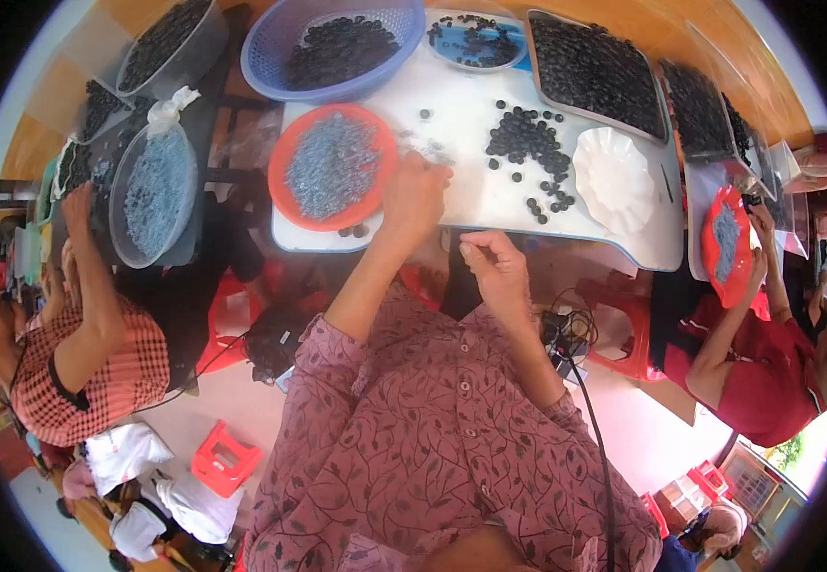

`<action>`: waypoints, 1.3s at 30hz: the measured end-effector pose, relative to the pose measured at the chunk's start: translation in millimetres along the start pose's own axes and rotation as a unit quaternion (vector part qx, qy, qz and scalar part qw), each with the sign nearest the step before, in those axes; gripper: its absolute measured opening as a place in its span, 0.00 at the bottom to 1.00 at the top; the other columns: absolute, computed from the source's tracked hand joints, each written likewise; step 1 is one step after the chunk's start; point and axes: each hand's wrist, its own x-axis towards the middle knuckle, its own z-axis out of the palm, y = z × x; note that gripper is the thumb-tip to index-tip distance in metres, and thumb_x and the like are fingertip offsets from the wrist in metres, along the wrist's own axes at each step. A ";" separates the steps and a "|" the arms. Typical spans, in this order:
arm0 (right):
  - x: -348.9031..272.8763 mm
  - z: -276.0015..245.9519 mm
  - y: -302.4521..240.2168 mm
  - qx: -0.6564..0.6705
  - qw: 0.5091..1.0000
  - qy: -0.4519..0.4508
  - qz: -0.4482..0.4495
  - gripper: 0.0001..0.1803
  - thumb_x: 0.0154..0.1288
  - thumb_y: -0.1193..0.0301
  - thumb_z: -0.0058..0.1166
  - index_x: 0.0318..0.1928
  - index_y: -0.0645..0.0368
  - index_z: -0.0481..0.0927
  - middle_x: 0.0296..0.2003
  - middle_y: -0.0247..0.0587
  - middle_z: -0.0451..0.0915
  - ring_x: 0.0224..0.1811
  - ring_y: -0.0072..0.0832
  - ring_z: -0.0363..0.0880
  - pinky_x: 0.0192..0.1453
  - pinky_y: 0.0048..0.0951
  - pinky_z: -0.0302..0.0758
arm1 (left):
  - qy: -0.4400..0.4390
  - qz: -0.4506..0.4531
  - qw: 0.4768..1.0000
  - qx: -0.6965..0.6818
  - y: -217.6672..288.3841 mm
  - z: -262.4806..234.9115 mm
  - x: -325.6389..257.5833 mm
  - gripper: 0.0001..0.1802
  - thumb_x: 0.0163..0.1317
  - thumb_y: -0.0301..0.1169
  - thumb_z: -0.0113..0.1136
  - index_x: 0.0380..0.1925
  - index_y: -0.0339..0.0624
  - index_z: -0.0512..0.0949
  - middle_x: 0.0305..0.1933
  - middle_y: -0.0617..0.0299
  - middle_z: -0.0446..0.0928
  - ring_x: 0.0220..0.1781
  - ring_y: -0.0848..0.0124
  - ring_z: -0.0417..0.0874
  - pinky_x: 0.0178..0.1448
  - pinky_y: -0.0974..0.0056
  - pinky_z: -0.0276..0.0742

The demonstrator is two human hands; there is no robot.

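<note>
My left hand [415,198] is over the white tabletop, just right of an orange-red round plate [387,143] heaped with small silvery-blue metal pieces [332,164]. Its fingers are curled together close to a few loose bits on the table, and what they hold, if anything, is hidden. My right hand [501,275] is in front of the table's near edge, with thumb and forefinger pinched together; anything between them is too small to make out. To its upper right, small round black pieces [531,143] lie scattered on the table [452,105].
A white scalloped dish [615,181] sits at the right. Behind are a blue basket [256,57], a blue-lined tray [475,63] and a rectangular tray [666,133] with black pieces. People work on both sides, and a black cable [599,429] runs down my right side.
</note>
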 end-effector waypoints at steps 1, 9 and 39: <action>-0.9 -0.7 -5.9 -0.011 1.000 -0.002 0.002 0.06 0.65 0.74 0.58 0.42 0.59 0.82 0.31 0.27 0.79 0.32 0.13 0.73 0.38 0.18 0.71 | 0.009 -0.001 1.000 0.008 1.1 3.1 -1.0 0.09 0.53 0.28 0.61 0.35 0.46 0.84 0.35 0.47 0.73 0.41 0.50 0.78 0.40 0.51 0.76; 1.8 2.3 1.0 0.008 1.000 0.020 -0.010 0.05 0.61 0.81 0.58 0.38 0.64 0.81 0.31 0.32 0.78 0.30 0.15 0.74 0.35 0.20 0.72 | 0.009 0.030 0.999 0.045 4.8 8.7 -0.2 0.06 0.54 0.26 0.57 0.31 0.43 0.83 0.35 0.49 0.73 0.38 0.51 0.78 0.39 0.50 0.75; 7.1 -2.0 6.2 0.013 0.999 0.033 -0.015 0.04 0.62 0.79 0.59 0.38 0.62 0.82 0.31 0.31 0.79 0.33 0.16 0.74 0.39 0.20 0.72 | -0.014 0.045 0.996 0.070 10.2 6.2 5.5 0.06 0.55 0.29 0.59 0.31 0.43 0.83 0.35 0.50 0.73 0.38 0.52 0.79 0.39 0.51 0.76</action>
